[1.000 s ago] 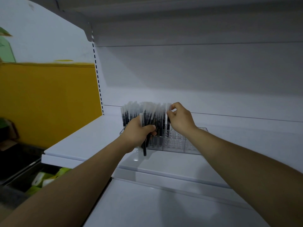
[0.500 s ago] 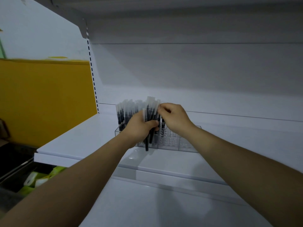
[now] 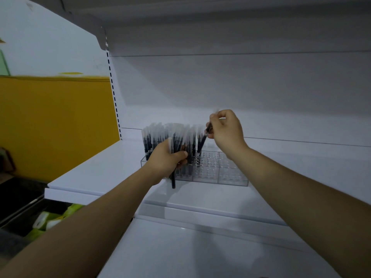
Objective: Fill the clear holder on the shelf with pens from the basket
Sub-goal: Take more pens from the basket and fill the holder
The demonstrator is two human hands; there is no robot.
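A clear holder [image 3: 220, 173] with a grid of round slots stands on the white shelf [image 3: 104, 169]. Its left part is packed with upright black pens with frosted caps [image 3: 160, 133]; the right part shows bare slots. My left hand [image 3: 168, 159] grips a bundle of pens [image 3: 173, 177] in front of the holder's left end. My right hand [image 3: 224, 129] pinches a single pen [image 3: 202, 143] by its upper end, tilted, with its tip close above the slots beside the filled rows.
A second white shelf [image 3: 200, 247] lies lower and nearer to me. An upper shelf overhangs the scene. At lower left a dark basket [image 3: 22, 203] holds green and white packets [image 3: 54, 217]. A yellow wall panel [image 3: 56, 121] stands at the left.
My right hand has drawn one pen out of the bundle in my left hand and carried it up and right, over the holder's open slots. The left hand has stayed put.
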